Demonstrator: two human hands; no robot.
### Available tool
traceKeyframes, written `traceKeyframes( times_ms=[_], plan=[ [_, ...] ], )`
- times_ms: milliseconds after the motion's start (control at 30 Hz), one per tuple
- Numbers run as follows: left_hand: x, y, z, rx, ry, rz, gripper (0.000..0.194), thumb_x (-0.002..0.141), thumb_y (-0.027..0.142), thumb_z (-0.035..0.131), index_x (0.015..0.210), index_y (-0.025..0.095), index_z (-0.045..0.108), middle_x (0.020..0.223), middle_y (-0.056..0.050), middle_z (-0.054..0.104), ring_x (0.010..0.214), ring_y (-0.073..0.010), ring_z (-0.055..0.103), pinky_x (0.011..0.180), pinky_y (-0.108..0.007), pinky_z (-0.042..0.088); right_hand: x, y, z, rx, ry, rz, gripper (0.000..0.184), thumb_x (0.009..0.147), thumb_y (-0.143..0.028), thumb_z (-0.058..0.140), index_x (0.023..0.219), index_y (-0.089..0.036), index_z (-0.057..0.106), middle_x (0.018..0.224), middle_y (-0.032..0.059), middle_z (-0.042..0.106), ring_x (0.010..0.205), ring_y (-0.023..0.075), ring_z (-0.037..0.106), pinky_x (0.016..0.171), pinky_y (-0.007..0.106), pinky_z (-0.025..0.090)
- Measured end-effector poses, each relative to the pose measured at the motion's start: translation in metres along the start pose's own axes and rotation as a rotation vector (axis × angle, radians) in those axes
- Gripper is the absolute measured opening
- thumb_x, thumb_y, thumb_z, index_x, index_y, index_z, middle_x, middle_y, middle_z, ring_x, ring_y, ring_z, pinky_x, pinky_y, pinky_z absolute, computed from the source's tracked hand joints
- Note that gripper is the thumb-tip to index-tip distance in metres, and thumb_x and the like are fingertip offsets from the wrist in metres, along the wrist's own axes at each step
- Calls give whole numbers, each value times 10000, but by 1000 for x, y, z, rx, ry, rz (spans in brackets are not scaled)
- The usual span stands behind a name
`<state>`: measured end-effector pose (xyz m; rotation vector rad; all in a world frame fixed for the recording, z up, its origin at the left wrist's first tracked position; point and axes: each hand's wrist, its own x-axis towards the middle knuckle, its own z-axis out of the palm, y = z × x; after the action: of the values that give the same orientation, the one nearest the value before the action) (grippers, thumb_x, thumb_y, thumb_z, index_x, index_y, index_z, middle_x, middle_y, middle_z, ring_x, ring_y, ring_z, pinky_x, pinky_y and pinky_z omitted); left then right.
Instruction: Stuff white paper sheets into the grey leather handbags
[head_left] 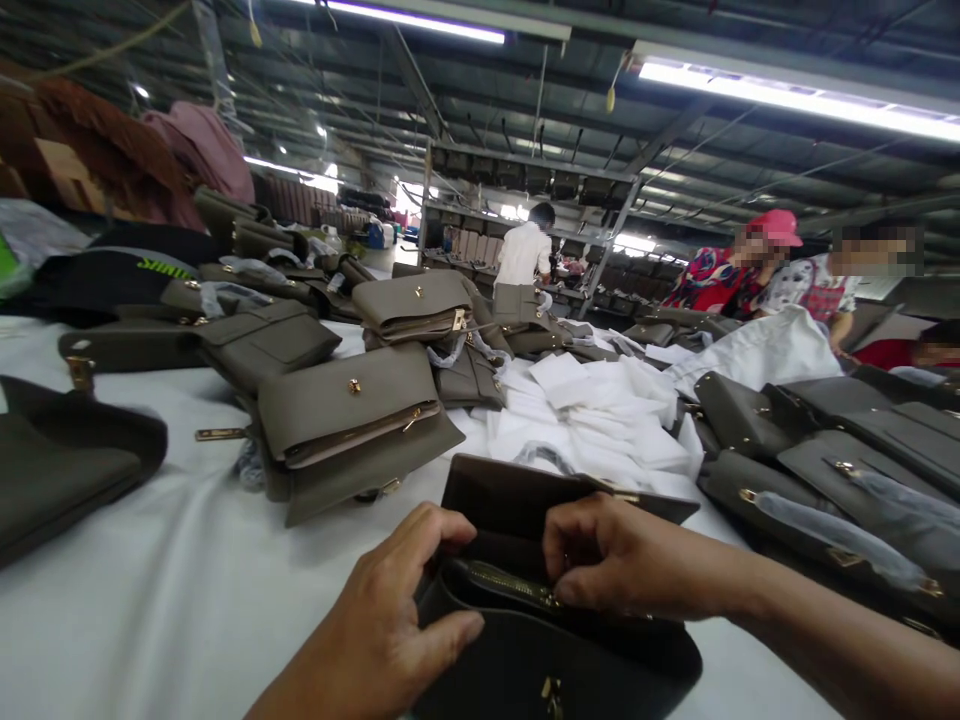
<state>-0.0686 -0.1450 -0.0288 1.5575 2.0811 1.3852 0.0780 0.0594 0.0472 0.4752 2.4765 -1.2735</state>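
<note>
A dark handbag (622, 680) stands in front of me on the white cloth, its flap (495, 492) folded back and its mouth open. My left hand (390, 600) grips the bag's left side, with the thumb by the front panel and the fingers toward the back. Inside the mouth runs a gold zipper (499, 580). At its right end, my right hand (622, 555) is closed, thumb and forefinger pinched at the zipper pull, which the fingers mostly cover. A gold clasp (552, 697) shows on the bag's front.
Grey-brown handbags (345, 400) lie left and ahead, and more bags (802, 500) are piled at right. White padding sheets (592, 410) are heaped beyond my bag on the white cloth (225, 600). A person in a white shirt (521, 250) stands behind; other people work at right.
</note>
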Motion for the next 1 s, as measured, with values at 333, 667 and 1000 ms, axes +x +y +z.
traceKeyframes(
  times_ms=[333,667,1000],
  plan=[
    [6,-4,2,-13,-22,-12,436,709,134,647,1089,294,508,1057,29,585,984,-168,571,864,-299,460,16,4,20,402,65,-110,218,660,-254,709,743,-130,550,581,-33,558,466,50,457,439,147,351],
    [7,-5,11,11,1,159,29,883,254,556,883,225,551,862,10,566,815,-157,537,716,-302,405,4,10,25,394,283,-12,256,639,-329,673,755,-146,539,598,-38,526,463,68,453,415,170,345],
    [23,25,39,324,21,221,112,836,341,651,861,232,654,780,1,548,791,-201,508,831,-433,276,-4,8,27,180,263,-364,72,793,-200,560,847,-155,544,714,-31,502,658,86,463,622,205,398]
  ],
)
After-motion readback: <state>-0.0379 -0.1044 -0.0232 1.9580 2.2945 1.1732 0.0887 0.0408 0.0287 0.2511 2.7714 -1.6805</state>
